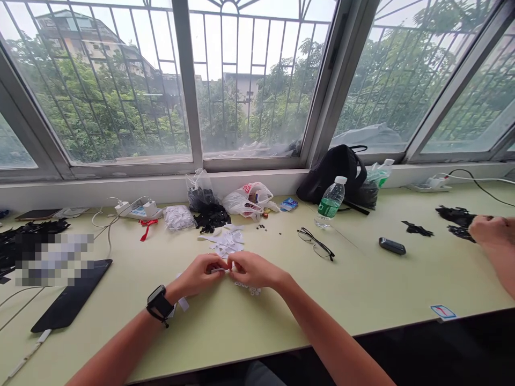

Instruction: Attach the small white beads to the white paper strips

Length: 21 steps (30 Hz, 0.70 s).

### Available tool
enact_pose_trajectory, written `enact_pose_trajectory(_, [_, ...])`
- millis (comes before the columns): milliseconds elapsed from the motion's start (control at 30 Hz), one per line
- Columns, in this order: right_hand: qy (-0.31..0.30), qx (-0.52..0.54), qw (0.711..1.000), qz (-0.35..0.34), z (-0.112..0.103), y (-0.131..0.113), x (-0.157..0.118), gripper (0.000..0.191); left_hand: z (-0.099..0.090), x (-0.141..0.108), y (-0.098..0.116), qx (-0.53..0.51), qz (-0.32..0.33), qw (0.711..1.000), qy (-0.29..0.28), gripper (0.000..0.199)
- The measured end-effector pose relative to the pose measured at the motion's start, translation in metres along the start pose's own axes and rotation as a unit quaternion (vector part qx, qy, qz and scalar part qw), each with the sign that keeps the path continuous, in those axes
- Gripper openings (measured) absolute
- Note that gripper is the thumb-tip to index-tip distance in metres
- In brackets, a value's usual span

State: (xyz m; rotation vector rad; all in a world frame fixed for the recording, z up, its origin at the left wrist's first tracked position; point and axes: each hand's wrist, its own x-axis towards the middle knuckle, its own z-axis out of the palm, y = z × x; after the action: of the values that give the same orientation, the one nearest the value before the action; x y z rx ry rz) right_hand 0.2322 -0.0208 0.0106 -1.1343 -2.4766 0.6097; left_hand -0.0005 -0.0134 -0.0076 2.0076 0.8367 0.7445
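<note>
My left hand (201, 274), with a black watch (160, 303) on its wrist, pinches a small white strip (219, 270) above the pale green table. Touching its fingertips, my right hand (254, 269) has thumb and fingers pressed together at the strip's right end; what they hold is too small to name. Beyond both hands lies a loose pile of white strips (226, 240). Several small white rounds (253, 291) sit just under my right hand. More white pieces (183, 304) lie beside my left wrist.
Eyeglasses (316, 244), a water bottle (331, 203) and a black device (391, 246) stand or lie to the right. Plastic bags (248, 200) and a power strip (139, 210) line the window side. A dark tablet (72, 295) is left; another person's hand (488, 229) is far right.
</note>
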Motion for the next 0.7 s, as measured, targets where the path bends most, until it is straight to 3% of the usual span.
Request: enact_pose_trajectory(700, [0.017, 0.004, 1.0, -0.006, 0.0036, 0.0047, 0.001, 0.011, 0.0031, -0.0002, -0.0027, -0.026, -0.006, 1.0, 0.015, 0.018])
